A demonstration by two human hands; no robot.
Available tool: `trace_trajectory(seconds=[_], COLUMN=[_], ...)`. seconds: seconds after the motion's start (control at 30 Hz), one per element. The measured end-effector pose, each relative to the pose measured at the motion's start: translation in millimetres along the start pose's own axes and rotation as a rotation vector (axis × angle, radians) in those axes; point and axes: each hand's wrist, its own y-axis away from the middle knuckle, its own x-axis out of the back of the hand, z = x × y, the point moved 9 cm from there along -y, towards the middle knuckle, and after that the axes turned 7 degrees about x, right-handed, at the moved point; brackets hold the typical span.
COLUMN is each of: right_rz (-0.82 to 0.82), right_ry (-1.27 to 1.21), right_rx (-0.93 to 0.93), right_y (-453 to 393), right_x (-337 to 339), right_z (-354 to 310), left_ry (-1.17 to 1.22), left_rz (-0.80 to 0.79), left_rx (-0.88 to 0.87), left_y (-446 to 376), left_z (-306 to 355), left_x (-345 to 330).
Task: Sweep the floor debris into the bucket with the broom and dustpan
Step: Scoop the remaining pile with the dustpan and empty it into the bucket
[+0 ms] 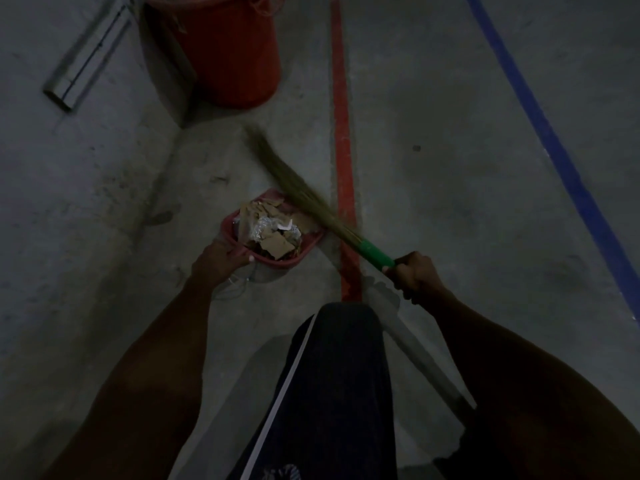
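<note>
Scraps of cardboard and shiny wrapper [273, 230] fill the pink dustpan [313, 239], which sits on the grey floor [450, 150] just in front of the person's knee [343, 327]. The left hand [221, 259] holds the near left edge of the dustpan, with the thumb curled over its rim. The right hand [417, 275] is closed tight around the broom [311, 199], right where the green band meets the pale stick. The two hands are apart, one on each side of the knee. The broom slants up and to the left from the right hand, and its straw bristles cross over the far right corner of the dustpan. The bristle tips look blurry. The red bucket [232, 57] stands farther off, beyond the dustpan, next to the wall. A red line [341, 133] runs along the floor between the dustpan and the right hand. A blue line [540, 116] runs farther right. A metal bar [88, 53] leans on the wall to the left.
</note>
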Motion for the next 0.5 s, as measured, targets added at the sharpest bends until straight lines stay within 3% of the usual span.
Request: trace_trajectory(seconds=[0.2,0.5], right_rz=[-0.042,0.077], right_ry=[-0.069,-0.149], right_rx=[0.053,0.108], right_y=[2,-8], right_x=[-13,6], right_z=[-9,-20], left_ry=[0.063,0.158], left_rz=[-0.009,0.005], left_rx=[-0.014,-0.003], left_y=[11,30], left_z=[0,-8], left_x=[-1,4])
